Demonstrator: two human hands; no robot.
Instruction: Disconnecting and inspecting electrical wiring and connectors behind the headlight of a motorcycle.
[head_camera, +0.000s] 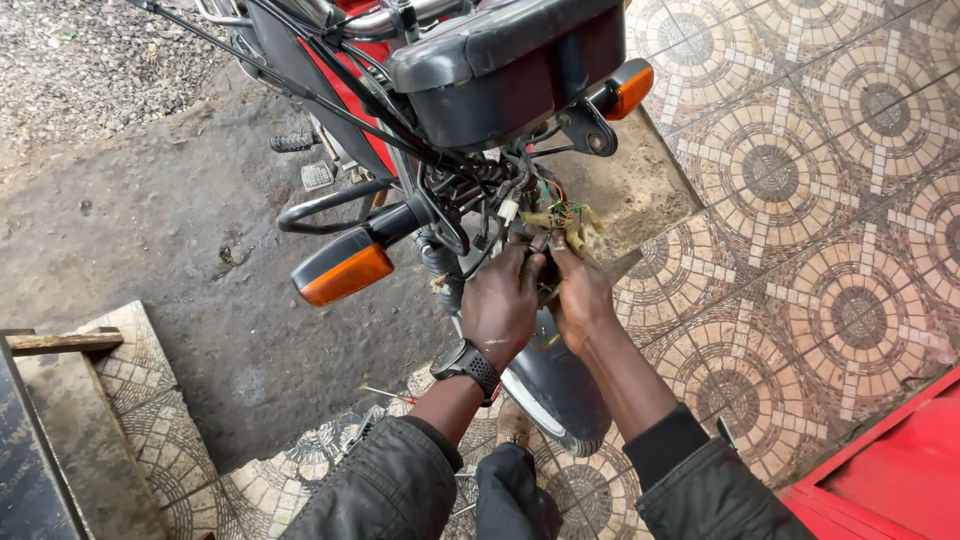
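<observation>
A red and black motorcycle (500, 70) stands seen from the front, its headlight housing at the top. Below the housing hangs a tangle of coloured wires and yellowish connectors (560, 215). My left hand (498, 305), with a black watch on the wrist, reaches up into the wires with fingers closed around some of them. My right hand (580, 295) sits beside it, fingers pinching wires just under the connectors. Orange turn signals stick out at the left (345, 272) and right (630, 90). The dark front mudguard (560, 385) lies beneath my hands.
Patterned round-motif tiles (800, 200) cover the ground to the right; dark dirt ground (150, 230) lies to the left, with gravel at top left. A red surface (890, 470) is at bottom right. A tiled step with a wooden plank (60, 342) is at bottom left.
</observation>
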